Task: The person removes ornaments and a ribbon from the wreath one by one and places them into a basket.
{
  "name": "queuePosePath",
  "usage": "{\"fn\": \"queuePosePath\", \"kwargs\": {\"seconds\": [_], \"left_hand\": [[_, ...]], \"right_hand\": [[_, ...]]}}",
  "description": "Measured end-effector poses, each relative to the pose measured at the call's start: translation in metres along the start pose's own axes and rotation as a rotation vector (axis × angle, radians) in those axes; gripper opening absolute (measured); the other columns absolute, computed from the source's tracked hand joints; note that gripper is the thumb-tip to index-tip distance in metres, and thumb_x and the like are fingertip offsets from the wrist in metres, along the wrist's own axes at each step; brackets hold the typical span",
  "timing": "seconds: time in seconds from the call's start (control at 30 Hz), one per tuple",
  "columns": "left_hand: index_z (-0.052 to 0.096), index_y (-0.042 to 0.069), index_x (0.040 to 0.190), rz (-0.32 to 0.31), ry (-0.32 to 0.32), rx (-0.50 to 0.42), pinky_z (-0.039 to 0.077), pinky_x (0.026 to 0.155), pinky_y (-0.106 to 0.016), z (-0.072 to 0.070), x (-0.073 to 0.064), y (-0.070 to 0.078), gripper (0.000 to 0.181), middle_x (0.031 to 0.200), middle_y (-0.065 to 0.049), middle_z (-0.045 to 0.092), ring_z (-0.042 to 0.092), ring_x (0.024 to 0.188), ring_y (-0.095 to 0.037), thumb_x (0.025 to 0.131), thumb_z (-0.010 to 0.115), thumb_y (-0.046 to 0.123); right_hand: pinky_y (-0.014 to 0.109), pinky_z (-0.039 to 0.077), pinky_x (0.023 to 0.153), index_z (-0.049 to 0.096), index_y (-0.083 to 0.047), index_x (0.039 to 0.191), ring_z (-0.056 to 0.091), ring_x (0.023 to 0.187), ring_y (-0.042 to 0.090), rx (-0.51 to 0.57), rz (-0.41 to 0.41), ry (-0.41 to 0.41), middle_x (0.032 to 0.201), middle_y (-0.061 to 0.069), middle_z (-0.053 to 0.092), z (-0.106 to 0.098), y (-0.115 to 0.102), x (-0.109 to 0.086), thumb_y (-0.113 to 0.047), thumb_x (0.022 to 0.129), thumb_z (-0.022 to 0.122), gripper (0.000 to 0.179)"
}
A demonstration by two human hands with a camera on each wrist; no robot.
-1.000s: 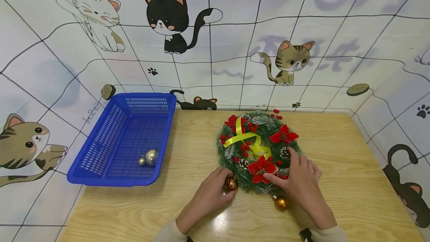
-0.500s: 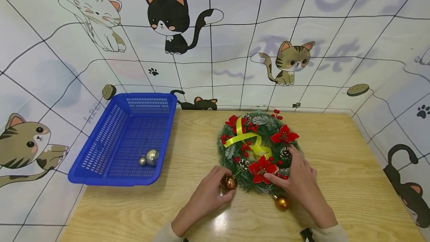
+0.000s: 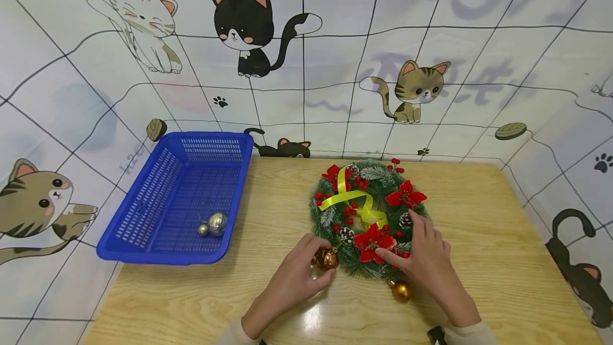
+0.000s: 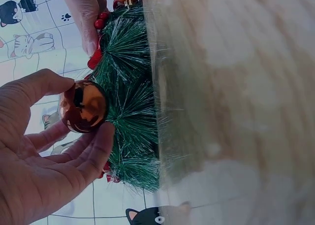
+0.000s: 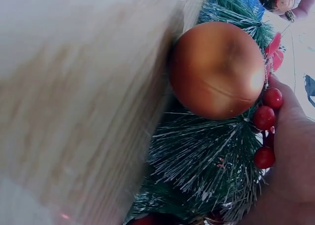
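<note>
A green Christmas wreath [image 3: 378,173] lies on the table, decorated with red poinsettias [image 3: 371,244], berries and pine cones. My left hand [image 3: 296,273] holds a shiny copper bauble [image 3: 329,259] between thumb and fingers, just at the wreath's lower left edge. In the left wrist view, this bauble [image 4: 82,107] sits against or very close to the green needles. My right hand [image 3: 431,254] grips the wreath's lower right side, thumb by the front poinsettia and fingers near a pine cone [image 3: 405,220]. A matte orange-gold bauble [image 3: 401,290] is at the wreath's front edge, large in the right wrist view.
To the left stands a blue plastic basket [image 3: 174,257], with a silver bauble [image 3: 217,223] and a smaller one inside. A yellow ribbon [image 3: 366,212] lies loosely over the wreath's middle. Behind the table hangs a cat-print backdrop [image 3: 330,68].
My left hand has shifted slightly left and up with the copper bauble, and a bit of its cap shows now. My right hand has stayed on the wreath.
</note>
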State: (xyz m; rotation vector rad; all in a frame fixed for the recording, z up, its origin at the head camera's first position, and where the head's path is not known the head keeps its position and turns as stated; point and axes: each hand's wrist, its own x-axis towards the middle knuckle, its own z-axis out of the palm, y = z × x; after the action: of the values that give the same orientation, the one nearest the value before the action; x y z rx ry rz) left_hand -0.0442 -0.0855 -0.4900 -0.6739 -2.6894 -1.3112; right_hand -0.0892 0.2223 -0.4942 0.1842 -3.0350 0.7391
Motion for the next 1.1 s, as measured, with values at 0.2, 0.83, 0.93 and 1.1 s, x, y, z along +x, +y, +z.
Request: {"fn": "queuePosePath", "kwargs": {"seconds": [0.2, 0.83, 0.93, 1.1], "left_hand": [[0.066, 0.008, 0.125, 0.052, 0.025, -0.002, 0.058, 0.074, -0.025, -0.002, -0.002, -0.001, 0.045, 0.117, -0.002, 0.061, 0.059, 0.091, -0.011, 0.086, 0.089, 0.007], [0.066, 0.009, 0.129, 0.109, 0.148, 0.004, 0.061, 0.085, -0.032, -0.023, -0.006, -0.002, 0.050, 0.122, 0.000, 0.063, 0.063, 0.104, -0.012, 0.086, 0.089, 0.006], [0.066, 0.009, 0.129, 0.123, 0.181, 0.016, 0.061, 0.086, -0.035, -0.028, -0.007, -0.004, 0.050, 0.121, 0.001, 0.063, 0.063, 0.105, -0.013, 0.085, 0.089, 0.005], [0.067, 0.007, 0.130, 0.117, 0.216, 0.046, 0.060, 0.088, -0.038, -0.037, -0.007, -0.008, 0.050, 0.122, 0.000, 0.064, 0.064, 0.107, -0.014, 0.086, 0.090, 0.007]], "right_hand": [[0.085, 0.032, 0.099, 0.023, 0.004, 0.167, 0.040, 0.135, 0.066, -0.016, 0.010, -0.009, 0.158, 0.037, 0.035, 0.000, -0.004, -0.003, -0.073, 0.086, 0.082, 0.126], [0.083, 0.036, 0.098, 0.023, 0.006, 0.166, 0.039, 0.137, 0.064, -0.038, 0.070, 0.025, 0.156, 0.039, 0.036, 0.008, -0.013, -0.011, -0.078, 0.087, 0.076, 0.127], [0.083, 0.036, 0.097, 0.023, 0.006, 0.166, 0.039, 0.138, 0.064, -0.044, 0.067, 0.031, 0.156, 0.039, 0.036, 0.008, -0.015, -0.012, -0.078, 0.088, 0.076, 0.126], [0.082, 0.037, 0.096, 0.024, 0.007, 0.165, 0.040, 0.136, 0.064, -0.056, 0.066, 0.041, 0.155, 0.039, 0.036, 0.008, -0.017, -0.012, -0.077, 0.088, 0.076, 0.125]]}}
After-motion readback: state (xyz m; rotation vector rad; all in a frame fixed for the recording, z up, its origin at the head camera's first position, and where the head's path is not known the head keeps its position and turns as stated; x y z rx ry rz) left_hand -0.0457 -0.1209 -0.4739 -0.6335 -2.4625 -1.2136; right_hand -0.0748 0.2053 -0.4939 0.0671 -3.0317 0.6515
